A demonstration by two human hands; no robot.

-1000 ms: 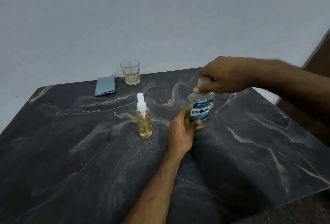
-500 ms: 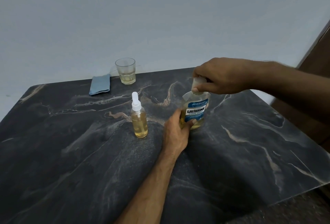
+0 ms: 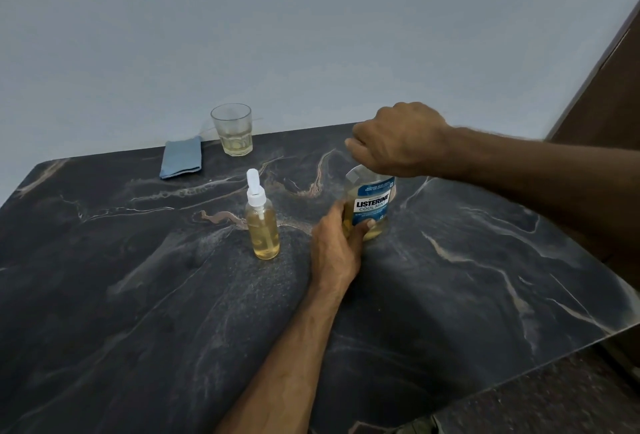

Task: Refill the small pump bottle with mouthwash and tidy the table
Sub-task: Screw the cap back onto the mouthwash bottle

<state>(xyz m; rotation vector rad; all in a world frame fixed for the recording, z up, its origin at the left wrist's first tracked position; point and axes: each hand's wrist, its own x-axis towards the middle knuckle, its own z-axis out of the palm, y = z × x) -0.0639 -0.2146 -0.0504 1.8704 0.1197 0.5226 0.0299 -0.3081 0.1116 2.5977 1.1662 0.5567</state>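
A mouthwash bottle (image 3: 372,205) with a blue label and yellowish liquid stands upright on the dark marble table (image 3: 138,295). My left hand (image 3: 337,246) grips its lower body from the near side. My right hand (image 3: 398,139) is closed over its top, hiding the cap. The small pump bottle (image 3: 262,225), white pump fitted and nearly full of yellow liquid, stands upright just left of my left hand, apart from it.
A clear glass (image 3: 232,129) with a little pale liquid stands at the table's back edge by the wall. A folded blue cloth (image 3: 181,157) lies left of it. A brown wooden panel (image 3: 602,94) rises at the right.
Both hands have stayed on the mouthwash bottle. My right hand has turned slightly on the cap. The view has shifted a little.
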